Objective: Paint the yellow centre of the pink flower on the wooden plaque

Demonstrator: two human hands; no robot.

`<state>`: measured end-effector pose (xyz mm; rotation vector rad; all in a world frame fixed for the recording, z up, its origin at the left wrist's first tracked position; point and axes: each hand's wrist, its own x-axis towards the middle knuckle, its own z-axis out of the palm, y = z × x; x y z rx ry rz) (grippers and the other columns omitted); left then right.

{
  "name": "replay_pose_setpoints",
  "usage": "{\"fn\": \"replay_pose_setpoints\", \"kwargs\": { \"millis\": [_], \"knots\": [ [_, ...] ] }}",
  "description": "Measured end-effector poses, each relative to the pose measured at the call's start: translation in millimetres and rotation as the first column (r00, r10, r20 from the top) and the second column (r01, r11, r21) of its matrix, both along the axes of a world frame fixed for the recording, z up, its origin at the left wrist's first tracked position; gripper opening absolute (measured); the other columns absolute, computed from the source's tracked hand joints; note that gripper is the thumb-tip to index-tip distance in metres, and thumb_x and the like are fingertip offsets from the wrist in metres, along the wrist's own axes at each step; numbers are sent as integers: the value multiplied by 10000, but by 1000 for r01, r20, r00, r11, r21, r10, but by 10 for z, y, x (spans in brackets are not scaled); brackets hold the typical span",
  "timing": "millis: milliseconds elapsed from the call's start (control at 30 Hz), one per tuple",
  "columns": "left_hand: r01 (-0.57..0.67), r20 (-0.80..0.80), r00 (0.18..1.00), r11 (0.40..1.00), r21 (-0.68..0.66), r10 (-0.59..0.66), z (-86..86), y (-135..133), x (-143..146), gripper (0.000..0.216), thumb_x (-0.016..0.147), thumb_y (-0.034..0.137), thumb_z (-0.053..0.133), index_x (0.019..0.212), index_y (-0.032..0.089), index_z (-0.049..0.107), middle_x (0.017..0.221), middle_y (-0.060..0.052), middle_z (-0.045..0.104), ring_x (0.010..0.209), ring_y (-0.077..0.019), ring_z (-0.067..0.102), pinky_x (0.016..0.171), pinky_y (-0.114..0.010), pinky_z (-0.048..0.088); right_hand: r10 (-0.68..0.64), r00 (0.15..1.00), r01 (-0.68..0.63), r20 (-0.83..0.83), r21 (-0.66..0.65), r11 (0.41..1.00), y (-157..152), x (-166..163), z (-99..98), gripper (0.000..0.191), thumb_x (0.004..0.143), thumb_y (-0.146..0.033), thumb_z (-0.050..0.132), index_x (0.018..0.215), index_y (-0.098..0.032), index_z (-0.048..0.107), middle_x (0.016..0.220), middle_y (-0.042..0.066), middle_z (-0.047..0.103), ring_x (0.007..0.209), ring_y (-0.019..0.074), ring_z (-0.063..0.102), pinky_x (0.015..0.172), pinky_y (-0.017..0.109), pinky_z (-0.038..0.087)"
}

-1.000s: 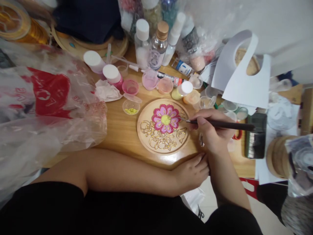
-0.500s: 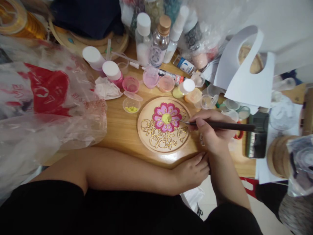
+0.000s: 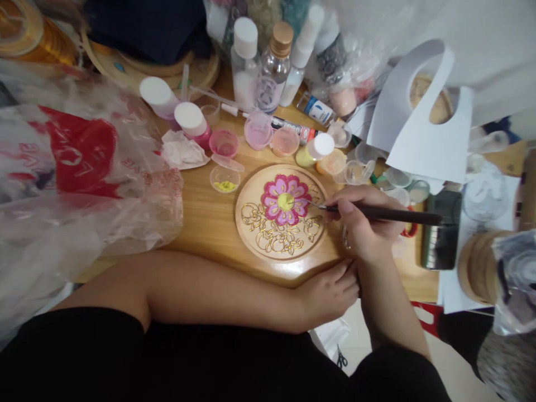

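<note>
A round wooden disc (image 3: 251, 234) lies on the table with gold outlines and a pink flower (image 3: 285, 201) with a yellow centre painted on it. My right hand (image 3: 362, 226) is closed on a thin dark paintbrush (image 3: 389, 214), its tip touching the flower's right side. My left hand (image 3: 330, 293) rests at the table's front edge below the disc, fingers loosely curled against my right wrist and holding nothing.
Small paint cups (image 3: 225, 178), capped bottles (image 3: 245, 61) and a marker (image 3: 288, 129) crowd the table behind the disc. A crumpled plastic bag (image 3: 79, 167) fills the left. White cut card (image 3: 414, 128) and a dark metal cup (image 3: 439, 234) sit right.
The brush tip has shifted slightly on the flower; both hands stay in about the same place. The view has tilted a little.
</note>
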<state>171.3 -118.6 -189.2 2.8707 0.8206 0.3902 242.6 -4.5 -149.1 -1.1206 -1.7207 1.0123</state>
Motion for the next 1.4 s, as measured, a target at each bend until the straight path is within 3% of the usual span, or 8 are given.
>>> {"fn": "replay_pose_setpoints", "kwargs": {
  "millis": [867,1167,1400],
  "knots": [
    [-11,24,1000,1000,-8,11,-17,-13,21,414,996,144,318,1238,177,653,1267,-46,658,1270,-203,546,1128,-373,362,144,990,-144,3,2,990,20,-13,29,113,864,-167,624,852,-212,727,671,-22,684,569,90,612,522,206,480],
    [-60,72,996,998,25,58,-33,-23,21,396,989,157,345,1202,184,677,1242,-38,671,1249,-196,560,1129,-368,356,133,991,-134,25,40,990,20,41,32,150,829,-148,618,886,-235,726,767,-18,715,629,124,633,575,262,492],
    [9,-25,1000,1000,5,-9,5,0,4,417,1005,173,312,1293,169,614,1336,-74,612,1265,-200,547,1124,-370,361,124,992,-125,35,43,991,44,58,23,205,781,-101,585,847,-246,715,732,-16,692,655,148,625,588,291,483]
  ]
}}
